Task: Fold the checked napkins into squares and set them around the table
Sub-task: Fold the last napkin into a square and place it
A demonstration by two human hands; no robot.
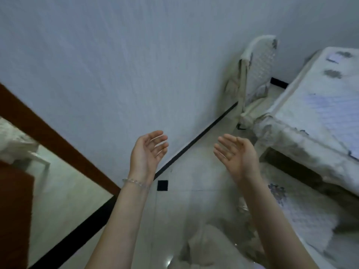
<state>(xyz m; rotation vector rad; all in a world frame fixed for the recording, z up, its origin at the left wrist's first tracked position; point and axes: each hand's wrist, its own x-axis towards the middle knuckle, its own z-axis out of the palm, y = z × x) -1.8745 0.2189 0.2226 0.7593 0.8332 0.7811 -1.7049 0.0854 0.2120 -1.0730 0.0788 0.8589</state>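
My left hand (148,150) and my right hand (236,152) are raised in front of me, palms up and facing each other, fingers apart, holding nothing. A bead bracelet sits on my left wrist. The table (318,113), under a pale lace-edged cloth with a lined pattern, stands at the right. No checked napkin is visible in this view.
A white chair (256,74) draped in cream cloth stands against the wall beyond the table. A brown door frame (58,140) runs along the left. The glossy tiled floor (194,200) lies below my arms, with a black skirting line along the white wall.
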